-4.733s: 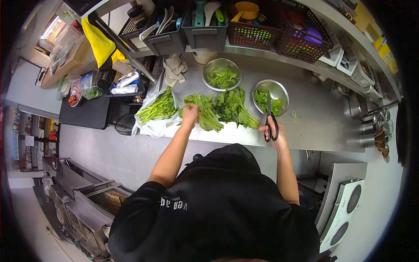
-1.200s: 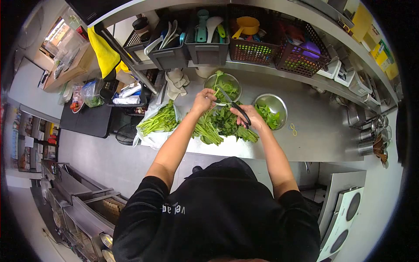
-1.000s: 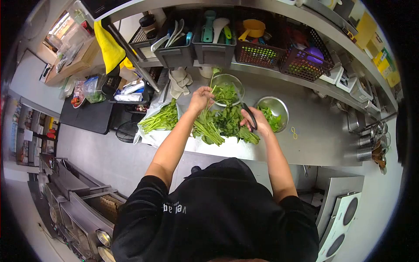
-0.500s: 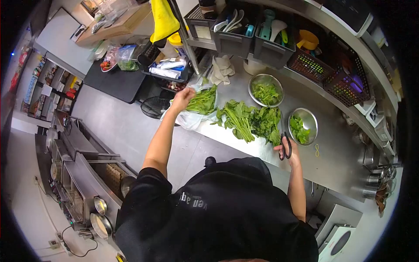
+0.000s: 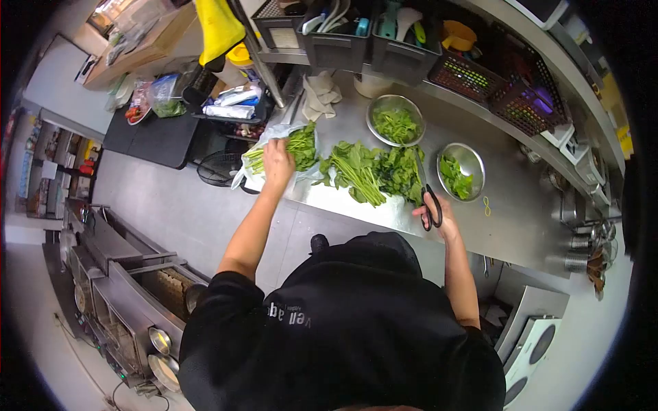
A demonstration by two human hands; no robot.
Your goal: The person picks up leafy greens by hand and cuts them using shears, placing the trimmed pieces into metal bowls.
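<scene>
My left hand (image 5: 277, 163) rests on green stems (image 5: 295, 145) that lie on a white plastic bag (image 5: 264, 140) at the left end of the steel counter (image 5: 521, 198). My right hand (image 5: 439, 214) grips black scissors (image 5: 428, 195), blades pointing away, at the counter's near edge. Between the hands lies a pile of leafy greens (image 5: 373, 171). Beyond it stand two steel bowls: one with cut leaves at the back (image 5: 395, 120), another with a few leaves to the right (image 5: 461, 170).
Grey bins (image 5: 343, 38) and dark mesh baskets (image 5: 507, 89) of utensils hang on a shelf above the counter. A folded cloth (image 5: 321, 96) lies at the back. Yellow rubber bands (image 5: 486, 205) lie to the right. A black side table (image 5: 157, 137) stands left.
My left hand left the back bowl and swung left onto the bagged stems. My right hand drew the scissors back to the counter's near edge. The view turned left.
</scene>
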